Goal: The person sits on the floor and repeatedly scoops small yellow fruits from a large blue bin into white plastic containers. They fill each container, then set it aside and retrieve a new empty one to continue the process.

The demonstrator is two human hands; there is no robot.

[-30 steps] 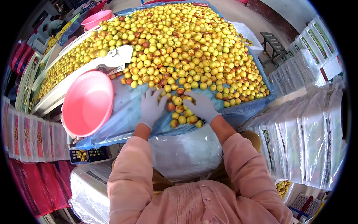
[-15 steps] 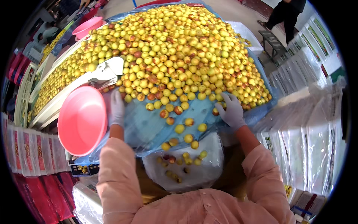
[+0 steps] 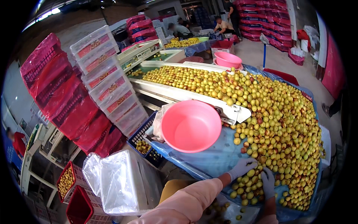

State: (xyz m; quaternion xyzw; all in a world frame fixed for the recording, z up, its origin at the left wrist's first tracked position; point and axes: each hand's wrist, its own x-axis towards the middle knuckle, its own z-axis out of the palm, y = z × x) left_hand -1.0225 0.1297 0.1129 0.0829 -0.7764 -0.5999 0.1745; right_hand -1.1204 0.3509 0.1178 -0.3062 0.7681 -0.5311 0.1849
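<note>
1. Jujubes [image 3: 245, 180], yellow-green with red-brown blotches, lay bunched near the front edge of the tabletop [image 3: 220, 164], between my two gloved hands.
2. I had the left hand [image 3: 243, 168] along the bunch's far side, fingers stretched and slightly curved; it looked unclenched, with no single fruit gripped.
3. I had the right hand [image 3: 267, 183] at the bunch's right, back upward, fingers loosely bent and apart. Its palm was hidden, so I could not tell how firmly it pressed. Placed so, the pair seemed to make two walls that checked rolling fruit.
4. A broad heap [image 3: 285, 115] spread beyond the right hand and up to the conveyor [image 3: 186, 92], whose white end plate [image 3: 243, 115] reached over the tabletop, presumably to let fruit spill down.
5. I saw a pink basin [image 3: 191, 125] at the left corner, probably parked there to leave the hands room.
6. Blue plastic sheeting [image 3: 179, 157] covered the surface, likely as protection. Below its front edge, more fruit sat in shadow, partly hidden.
7. Around me, a plastic-wrapped white box [image 3: 118, 183] stood at left, near red-wrapped crates [image 3: 71, 100] and white crates [image 3: 112, 89] in tall stacks. Across the concrete floor [image 3: 253, 56], co-workers [image 3: 223, 26] were gathered.
</note>
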